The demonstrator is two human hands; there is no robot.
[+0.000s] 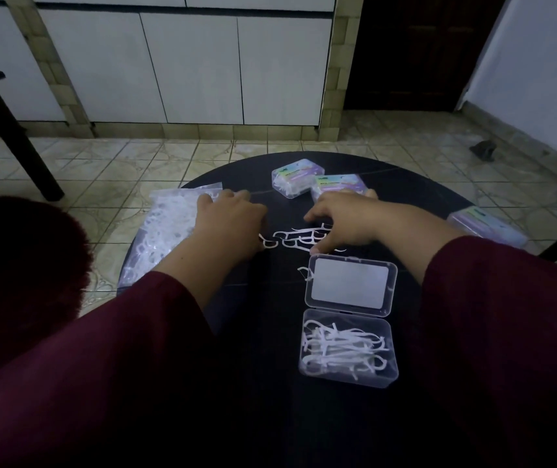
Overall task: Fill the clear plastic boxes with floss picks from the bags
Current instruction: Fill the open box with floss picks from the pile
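Note:
An open clear plastic box [348, 378] lies near me on the round black table [263, 319], with several white floss picks inside and its lid [351, 287] folded back. Loose floss picks [299, 238] lie on the table between my hands. My left hand [228, 222] rests at the edge of the clear bag of floss picks [165, 228], fingers bent over the loose picks' left end. My right hand [344, 221] reaches over the picks, fingers curved down and touching them. Whether either hand pinches a pick is hidden.
Two closed filled boxes with coloured labels [297, 177] [339, 185] stand at the table's far side, a third [488, 226] at the right edge. A dark stool leg [17, 136] stands on the tiled floor at the left. White cabinets line the back wall.

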